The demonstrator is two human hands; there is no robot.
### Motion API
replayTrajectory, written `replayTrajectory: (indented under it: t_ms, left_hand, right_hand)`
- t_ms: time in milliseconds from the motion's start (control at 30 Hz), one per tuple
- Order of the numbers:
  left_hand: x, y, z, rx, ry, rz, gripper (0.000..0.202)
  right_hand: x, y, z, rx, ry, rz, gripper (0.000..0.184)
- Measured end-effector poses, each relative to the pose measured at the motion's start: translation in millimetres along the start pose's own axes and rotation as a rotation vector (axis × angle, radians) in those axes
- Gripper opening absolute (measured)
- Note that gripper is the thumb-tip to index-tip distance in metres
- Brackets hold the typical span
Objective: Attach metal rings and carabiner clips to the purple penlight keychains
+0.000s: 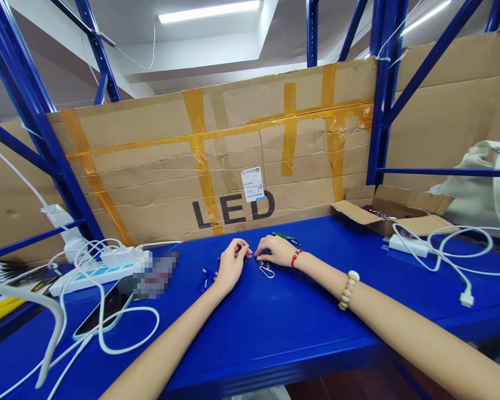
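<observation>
- On the blue table [250, 339], near left, a phone [110, 305] lies partly under looped white cable.
- The right arm wears 2 bracelets, beaded [349, 290] and red [295, 259].
- A blue clip [209, 275] lies just left of the left hand [230, 265]; a silver clip [267, 271] lies just below the right hand [277, 251].
- Left fingertips pinch a small shiny piece [240, 245], mostly hidden.
- Right fingers curl toward the thumb; I cannot tell whether they hold anything.
- Beyond: a green-handled tool [287, 239], then a taped cardboard panel [162, 183].
</observation>
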State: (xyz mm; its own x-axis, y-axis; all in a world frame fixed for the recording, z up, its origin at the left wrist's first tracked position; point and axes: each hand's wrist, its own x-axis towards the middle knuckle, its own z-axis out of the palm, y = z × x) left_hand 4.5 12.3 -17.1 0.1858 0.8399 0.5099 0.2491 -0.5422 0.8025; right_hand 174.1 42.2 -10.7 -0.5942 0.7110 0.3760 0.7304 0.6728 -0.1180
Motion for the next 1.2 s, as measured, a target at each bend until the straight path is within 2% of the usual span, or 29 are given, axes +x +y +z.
replayTrajectory:
  t_ms: [367, 500, 833, 1100, 1200]
  left_hand:
    - [-2.1, 4.9, 1.1, 0.019, -0.042, 0.062, 0.011]
    - [-3.7, 8.6, 1.8, -0.021, -0.008, 0.033, 0.024]
    - [-5.1, 11.6, 4.5, 0.000, -0.058, 0.109, 0.016]
    - [-3.5, 9.6, 3.2, -0.011, -0.009, 0.049, 0.025]
    - [-1.9, 7.3, 0.9, 0.025, -0.001, 0.025, 0.021]
  right_hand:
    - [-1.7, -3.8, -3.0, 0.091, 0.004, 0.061, 0.020]
    - [-2.3, -3.9, -3.5, 0.109, -0.005, 0.060, 0.021]
    - [-2.8, -5.2, -4.2, 0.101, 0.012, 0.069, 0.017]
    - [1.3, 1.1, 3.5, 0.392, 0.092, 0.109, 0.008]
    - [2.5, 2.2, 3.3, 0.467, 0.126, 0.106, 0.014]
